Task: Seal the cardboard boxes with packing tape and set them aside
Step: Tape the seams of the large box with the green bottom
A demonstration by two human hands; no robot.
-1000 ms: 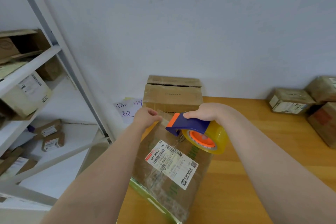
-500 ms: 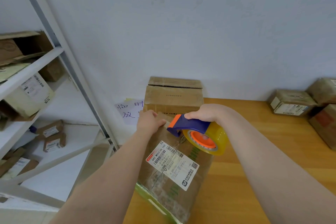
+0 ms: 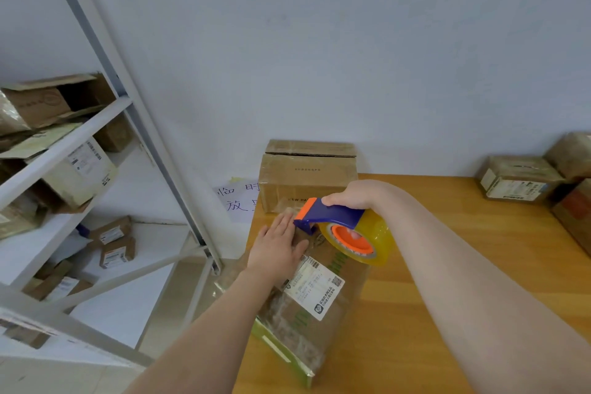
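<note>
Brown tape-wrapped cardboard box (image 3: 319,307) lies at the wooden worktop's (image 3: 447,265) left edge. The left hand (image 3: 276,249) rests flat on its far end, fingers (image 3: 284,222) straight and together. Just right of them, the right hand (image 3: 355,197) grips a blue-and-orange tape dispenser (image 3: 332,216) over the box.

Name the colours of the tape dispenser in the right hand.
Tape dispenser: dark blue body, orange tip and hub; head view.

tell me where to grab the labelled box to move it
Likely its two long sides mid-length, one hand from each side: the labelled box lies flat and long on the table, its taped top slick. The right hand must first set down the tape dispenser.
</note>
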